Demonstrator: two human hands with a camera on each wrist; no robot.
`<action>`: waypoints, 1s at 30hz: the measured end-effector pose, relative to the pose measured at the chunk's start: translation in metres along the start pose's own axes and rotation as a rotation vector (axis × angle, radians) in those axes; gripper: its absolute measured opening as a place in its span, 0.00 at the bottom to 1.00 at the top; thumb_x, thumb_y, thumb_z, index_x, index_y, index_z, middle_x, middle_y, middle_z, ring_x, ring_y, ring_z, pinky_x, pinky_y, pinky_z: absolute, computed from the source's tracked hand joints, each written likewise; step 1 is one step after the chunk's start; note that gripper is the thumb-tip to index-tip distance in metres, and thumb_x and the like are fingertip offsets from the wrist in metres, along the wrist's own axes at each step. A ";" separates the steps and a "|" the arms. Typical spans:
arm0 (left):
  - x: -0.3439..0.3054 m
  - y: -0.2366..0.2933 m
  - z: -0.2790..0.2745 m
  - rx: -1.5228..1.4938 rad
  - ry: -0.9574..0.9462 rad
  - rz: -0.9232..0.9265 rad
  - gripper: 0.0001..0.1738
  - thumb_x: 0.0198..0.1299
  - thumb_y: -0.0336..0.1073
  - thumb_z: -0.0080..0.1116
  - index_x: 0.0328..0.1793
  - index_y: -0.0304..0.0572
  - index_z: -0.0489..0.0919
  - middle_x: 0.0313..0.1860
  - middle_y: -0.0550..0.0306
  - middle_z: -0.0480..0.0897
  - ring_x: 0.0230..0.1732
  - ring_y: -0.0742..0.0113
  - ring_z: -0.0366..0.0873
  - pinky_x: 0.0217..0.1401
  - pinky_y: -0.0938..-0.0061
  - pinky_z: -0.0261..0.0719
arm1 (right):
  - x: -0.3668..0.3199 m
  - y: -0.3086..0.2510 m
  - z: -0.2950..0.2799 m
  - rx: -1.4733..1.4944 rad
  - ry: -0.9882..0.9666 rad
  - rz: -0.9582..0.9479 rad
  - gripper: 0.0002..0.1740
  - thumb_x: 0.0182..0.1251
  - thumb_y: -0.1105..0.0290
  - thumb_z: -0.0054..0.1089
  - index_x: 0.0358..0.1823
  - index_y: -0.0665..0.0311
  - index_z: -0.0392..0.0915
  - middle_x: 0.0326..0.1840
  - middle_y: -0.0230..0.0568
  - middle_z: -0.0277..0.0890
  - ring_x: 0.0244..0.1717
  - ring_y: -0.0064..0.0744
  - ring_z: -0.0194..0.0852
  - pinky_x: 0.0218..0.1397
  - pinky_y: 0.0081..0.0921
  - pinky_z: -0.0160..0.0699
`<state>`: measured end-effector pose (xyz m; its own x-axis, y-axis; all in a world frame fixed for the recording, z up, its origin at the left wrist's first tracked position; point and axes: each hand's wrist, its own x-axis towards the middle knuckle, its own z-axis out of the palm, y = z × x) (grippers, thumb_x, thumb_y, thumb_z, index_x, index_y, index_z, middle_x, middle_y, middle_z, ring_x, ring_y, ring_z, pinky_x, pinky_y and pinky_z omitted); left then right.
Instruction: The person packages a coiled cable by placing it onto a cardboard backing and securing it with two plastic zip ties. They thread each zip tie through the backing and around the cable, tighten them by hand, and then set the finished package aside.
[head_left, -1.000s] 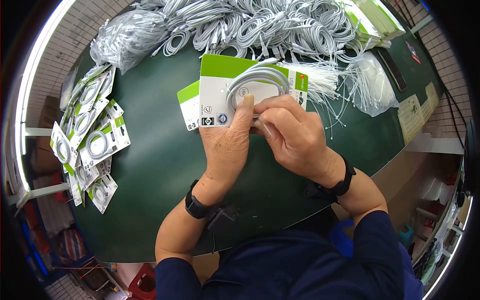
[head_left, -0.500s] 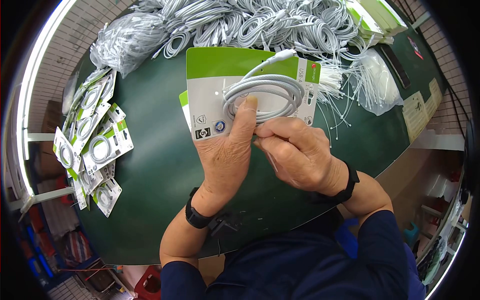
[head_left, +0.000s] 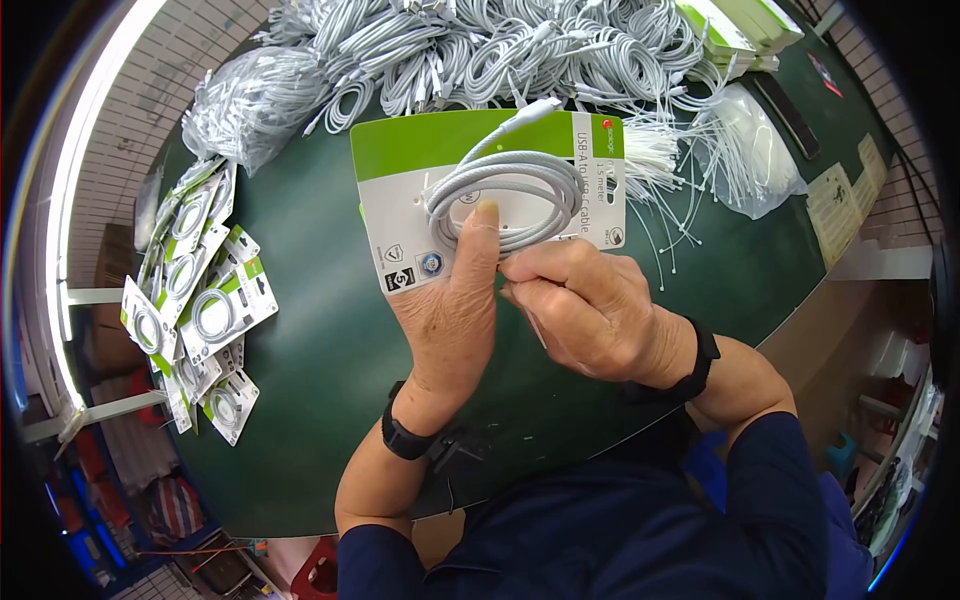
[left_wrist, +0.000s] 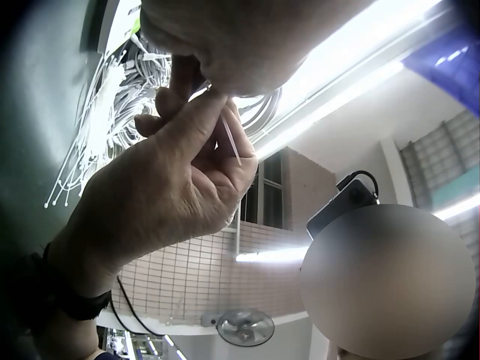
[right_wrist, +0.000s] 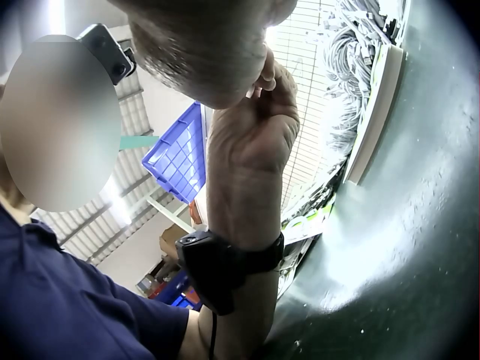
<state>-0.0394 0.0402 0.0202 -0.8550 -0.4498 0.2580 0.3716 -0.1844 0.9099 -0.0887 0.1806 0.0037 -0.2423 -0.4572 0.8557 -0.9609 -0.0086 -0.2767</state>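
In the head view my left hand holds a green-and-white USB cable card up over the table, thumb across its front. A coiled grey-white cable lies against the card under that thumb, one plug end sticking out over the green top. A sliver of green shows behind the card's left edge. At the coil's lower edge, my right hand pinches a thin white cable tie, whose tail also shows between the fingers in the left wrist view. The fingers hide where the tie meets the card.
Loose cables are heaped along the back, beside a plastic bag of cables. Carded cables are piled at left. White cable ties, a clear bag, green-and-white boxes and a dark flat bar lie at right.
The card has turned and shifted left, now looking larger, and the second card behind it has become almost hidden. My right hand has moved lower, its pinch now below the coil.
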 end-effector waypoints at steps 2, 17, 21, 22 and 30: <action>0.000 0.001 0.000 -0.029 -0.009 -0.011 0.22 0.75 0.22 0.56 0.73 0.27 0.72 0.61 0.42 0.85 0.59 0.57 0.89 0.62 0.64 0.92 | 0.000 -0.001 0.000 0.015 0.005 -0.004 0.12 0.52 0.81 0.71 0.38 0.72 0.79 0.47 0.49 0.83 0.35 0.38 0.88 0.35 0.28 0.91; -0.003 0.008 0.003 -0.008 -0.022 -0.056 0.23 0.76 0.23 0.53 0.75 0.26 0.70 0.62 0.39 0.84 0.59 0.54 0.89 0.61 0.61 0.93 | -0.004 -0.003 0.006 0.170 0.072 -0.037 0.09 0.56 0.82 0.71 0.36 0.74 0.79 0.47 0.51 0.82 0.40 0.44 0.87 0.38 0.33 0.90; -0.002 0.008 0.002 -0.013 -0.021 -0.038 0.23 0.77 0.23 0.53 0.75 0.27 0.69 0.62 0.38 0.84 0.57 0.54 0.89 0.58 0.63 0.95 | -0.004 -0.003 0.006 0.200 0.074 -0.058 0.09 0.55 0.82 0.71 0.35 0.74 0.78 0.47 0.53 0.81 0.40 0.46 0.86 0.38 0.35 0.89; -0.002 0.008 0.002 -0.014 -0.020 -0.040 0.23 0.77 0.23 0.53 0.75 0.27 0.69 0.62 0.38 0.84 0.57 0.54 0.89 0.57 0.63 0.95 | -0.005 -0.003 0.007 0.215 0.074 -0.062 0.10 0.55 0.82 0.71 0.35 0.74 0.78 0.47 0.53 0.81 0.40 0.46 0.86 0.38 0.35 0.89; -0.001 0.007 0.003 -0.042 -0.008 -0.072 0.24 0.76 0.23 0.53 0.76 0.27 0.68 0.62 0.38 0.84 0.56 0.53 0.90 0.52 0.64 0.97 | -0.004 0.001 0.005 0.296 0.096 -0.105 0.12 0.54 0.82 0.70 0.38 0.75 0.77 0.48 0.54 0.81 0.39 0.47 0.85 0.38 0.36 0.89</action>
<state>-0.0369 0.0419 0.0266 -0.8829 -0.4269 0.1955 0.3238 -0.2521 0.9119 -0.0877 0.1780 -0.0022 -0.1690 -0.3547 0.9196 -0.9041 -0.3157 -0.2879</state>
